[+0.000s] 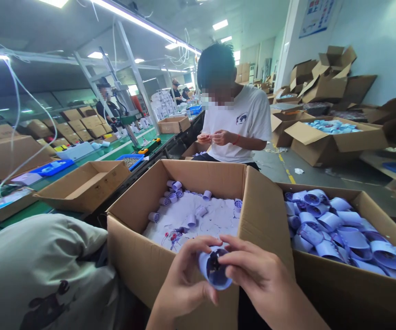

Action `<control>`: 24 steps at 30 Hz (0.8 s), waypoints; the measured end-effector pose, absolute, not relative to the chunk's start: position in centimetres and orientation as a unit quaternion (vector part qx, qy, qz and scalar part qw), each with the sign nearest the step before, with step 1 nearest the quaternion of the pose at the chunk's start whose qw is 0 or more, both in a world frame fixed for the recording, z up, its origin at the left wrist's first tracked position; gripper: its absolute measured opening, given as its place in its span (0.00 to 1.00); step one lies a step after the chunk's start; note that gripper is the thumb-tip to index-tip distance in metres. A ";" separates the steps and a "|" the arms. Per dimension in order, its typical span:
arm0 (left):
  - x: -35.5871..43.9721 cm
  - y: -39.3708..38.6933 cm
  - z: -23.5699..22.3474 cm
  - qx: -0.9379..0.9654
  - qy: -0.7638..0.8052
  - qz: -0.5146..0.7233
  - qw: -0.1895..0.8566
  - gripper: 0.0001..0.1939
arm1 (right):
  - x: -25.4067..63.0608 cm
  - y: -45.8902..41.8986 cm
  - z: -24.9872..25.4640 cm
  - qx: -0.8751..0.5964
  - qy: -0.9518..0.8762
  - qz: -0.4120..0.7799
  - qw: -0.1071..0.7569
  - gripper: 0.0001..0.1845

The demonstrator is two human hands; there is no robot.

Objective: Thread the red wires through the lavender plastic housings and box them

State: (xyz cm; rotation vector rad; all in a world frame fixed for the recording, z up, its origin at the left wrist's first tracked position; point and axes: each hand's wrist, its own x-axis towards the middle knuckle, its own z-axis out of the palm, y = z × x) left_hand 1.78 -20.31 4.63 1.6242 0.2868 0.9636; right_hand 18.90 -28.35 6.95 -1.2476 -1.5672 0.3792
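Observation:
Both my hands hold one pale lavender plastic cup part (214, 270) low in the middle of the view. My left hand (182, 286) wraps its fingers around the part's left side. My right hand (259, 279) pinches its top and right edge. The part has a dark opening facing me. Just beyond my hands stands an open cardboard box (139, 256) with a white paper layer and several small lavender tubes (173, 195). To the right, a second open box (366, 201) is filled with several larger lavender cup parts (335, 229).
A person in a white T-shirt (239, 123) sits facing me beyond the boxes, hands together at chest height. A green workbench (115, 149) with an empty carton (84, 183) and blue trays runs along the left. More cartons (331, 137) stand on the floor at right. Other workers stand far back.

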 end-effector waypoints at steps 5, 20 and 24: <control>2.9 -20.9 5.2 0.610 0.065 0.423 0.667 0.22 | 18.9 -29.1 5.9 -0.472 -0.682 0.164 0.534 0.37; 6.4 -23.7 10.1 0.659 0.410 0.370 0.511 0.16 | 18.9 -27.7 4.0 -0.483 -0.670 -0.132 0.549 0.19; 7.4 -24.4 10.4 0.685 0.467 0.335 0.448 0.18 | 19.3 -28.1 3.5 -0.472 -0.683 -0.110 0.547 0.23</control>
